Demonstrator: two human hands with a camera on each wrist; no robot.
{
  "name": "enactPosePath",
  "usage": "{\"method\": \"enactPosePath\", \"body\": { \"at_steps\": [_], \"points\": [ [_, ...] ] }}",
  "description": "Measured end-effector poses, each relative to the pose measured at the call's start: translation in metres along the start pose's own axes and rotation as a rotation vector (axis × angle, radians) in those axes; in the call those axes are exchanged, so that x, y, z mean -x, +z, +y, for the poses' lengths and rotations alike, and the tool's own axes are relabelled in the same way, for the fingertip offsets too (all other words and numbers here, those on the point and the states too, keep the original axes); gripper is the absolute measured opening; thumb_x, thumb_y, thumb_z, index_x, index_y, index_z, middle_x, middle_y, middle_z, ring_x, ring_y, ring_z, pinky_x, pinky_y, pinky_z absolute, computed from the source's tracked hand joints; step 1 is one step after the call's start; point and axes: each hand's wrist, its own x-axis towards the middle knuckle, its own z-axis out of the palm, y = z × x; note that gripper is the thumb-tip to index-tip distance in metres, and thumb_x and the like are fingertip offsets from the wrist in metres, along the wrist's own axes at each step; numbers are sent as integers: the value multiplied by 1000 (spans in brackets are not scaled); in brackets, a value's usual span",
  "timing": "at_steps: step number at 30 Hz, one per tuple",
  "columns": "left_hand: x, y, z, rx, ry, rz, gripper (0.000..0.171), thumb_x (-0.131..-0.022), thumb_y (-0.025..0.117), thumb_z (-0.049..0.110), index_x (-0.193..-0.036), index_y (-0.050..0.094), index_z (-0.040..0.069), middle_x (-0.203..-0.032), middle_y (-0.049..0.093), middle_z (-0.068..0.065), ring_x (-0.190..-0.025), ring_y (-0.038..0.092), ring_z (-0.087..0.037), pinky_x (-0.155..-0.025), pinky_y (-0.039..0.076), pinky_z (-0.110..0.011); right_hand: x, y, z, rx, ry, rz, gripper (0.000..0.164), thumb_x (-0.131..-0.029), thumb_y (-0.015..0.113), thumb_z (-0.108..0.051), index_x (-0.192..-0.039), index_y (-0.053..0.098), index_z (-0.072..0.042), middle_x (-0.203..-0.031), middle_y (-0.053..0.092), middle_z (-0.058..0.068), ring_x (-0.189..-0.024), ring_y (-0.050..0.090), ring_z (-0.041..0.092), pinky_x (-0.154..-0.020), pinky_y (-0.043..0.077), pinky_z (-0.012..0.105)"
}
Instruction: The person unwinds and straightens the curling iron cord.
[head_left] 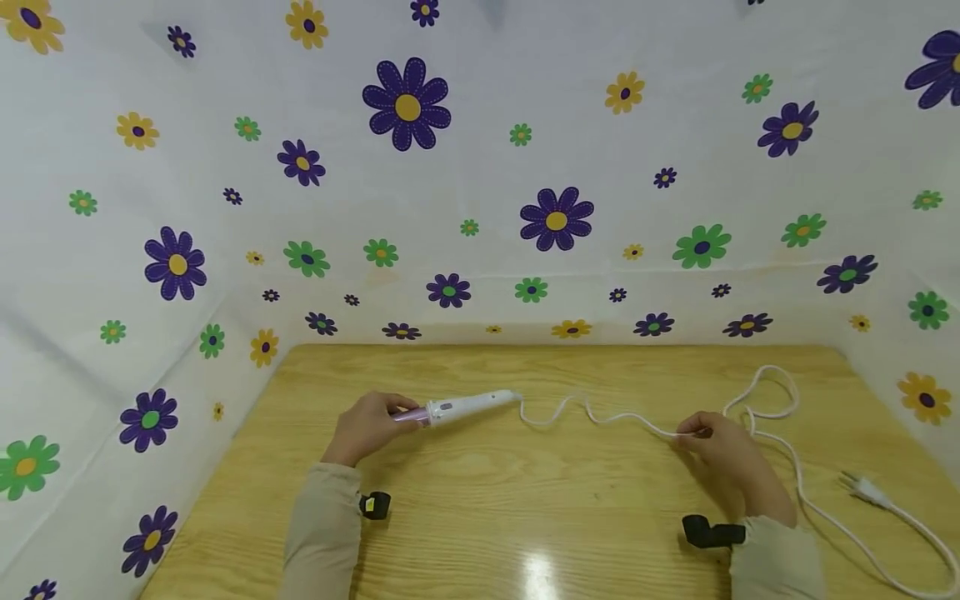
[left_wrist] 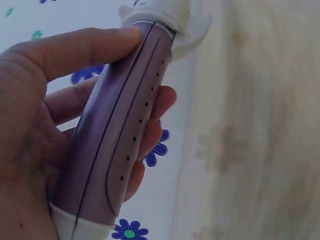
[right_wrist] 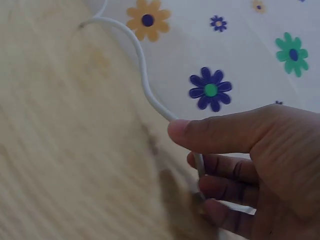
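A curling iron [head_left: 468,406] with a white handle and a purple barrel [left_wrist: 112,125] is held at the left over the table. My left hand [head_left: 372,427] grips it by the barrel, thumb near the white collar, the other fingers wrapped behind. From the handle's end a wavy white cord [head_left: 551,421] runs right to my right hand [head_left: 723,454]. That hand pinches the cord [right_wrist: 147,87] between thumb and fingers; the right wrist view shows the thumb on top and the cord passing down by the fingertips.
Beyond the right hand the cord loops on the wooden table [head_left: 525,500] and curves to a two-pin plug [head_left: 868,490] near the right edge. A white flowered cloth [head_left: 480,167] stands behind and at both sides. Black wrist cameras [head_left: 712,533] sit at the sleeves.
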Motion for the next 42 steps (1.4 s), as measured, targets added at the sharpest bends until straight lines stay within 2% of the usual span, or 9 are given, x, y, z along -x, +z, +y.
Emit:
{"method": "enactPosePath", "body": {
  "at_steps": [6, 12, 15, 18, 24, 28, 31, 37, 42],
  "points": [
    [-7, 6, -5, 34, 27, -33, 30, -79, 77, 33, -106, 74, 20, -98, 71, -2, -77, 59, -14, -65, 43, -29, -3, 3, 1, -18, -16, 10, 32, -96, 60, -27, -110, 61, 2, -105, 65, 17, -94, 60, 25, -77, 47, 37],
    [-5, 8, -14, -66, 46, -50, 30, -75, 82, 30, -100, 70, 20, -96, 71, -1, -80, 61, -13, -69, 46, -32, -2, 0, -6, -118, -11, 29, 39, -96, 60, -29, -119, 58, 3, -111, 65, 22, -93, 60, 18, -71, 48, 30],
    [-1, 7, -16, -108, 48, -59, 30, -74, 83, 29, -98, 68, 20, -96, 72, -1, -79, 62, -12, -70, 47, -33, 2, -3, -8, -124, -11, 41, 39, -97, 59, -28, -120, 57, 3, -114, 63, 25, -96, 61, 23, -69, 48, 30],
    [2, 6, -16, -138, 47, -87, 28, -75, 82, 27, -97, 66, 20, -95, 73, -1, -79, 62, -11, -71, 48, -34, 7, -9, -8, -68, -25, 56, 37, -96, 59, -26, -118, 58, 3, -118, 61, 27, -100, 61, 32, -70, 48, 30],
    [3, 1, -6, -156, 94, -111, 30, -79, 79, 29, -102, 65, 16, -104, 72, -7, -89, 66, -19, -76, 51, -41, 25, -33, 4, 53, -24, 96, 36, -97, 59, -27, -116, 59, 3, -116, 61, 28, -99, 61, 39, -68, 49, 33],
    [0, 0, 8, -162, 115, -114, 36, -83, 73, 34, -112, 64, 16, -116, 68, -10, -104, 65, -27, -84, 51, -47, 36, -50, 18, 139, 5, 98, 40, -98, 57, -30, -116, 59, 5, -113, 61, 27, -91, 61, 32, -64, 47, 33],
    [-7, 3, 22, -205, 130, -151, 43, -82, 72, 37, -120, 62, 18, -121, 66, -9, -108, 63, -27, -87, 50, -47, 43, -60, 31, 175, 29, 90, 41, -98, 57, -30, -115, 59, 7, -111, 60, 29, -86, 59, 28, -63, 47, 35],
    [-22, 10, 42, -353, 111, -316, 60, -79, 77, 41, -130, 56, 17, -118, 65, -6, -102, 62, -20, -88, 49, -46, 51, -71, 54, 208, 74, 28, 49, -97, 58, -31, -118, 54, 13, -105, 58, 32, -88, 59, 40, -69, 49, 46],
    [-32, 14, 46, -450, 141, -353, 47, -75, 80, 42, -112, 65, 18, -109, 68, 0, -89, 61, -16, -79, 49, -42, 55, -71, 67, 202, 130, -59, 57, -100, 50, -39, -123, 51, 13, -95, 64, 19, -75, 60, 23, -61, 47, 36]
  ]
}}
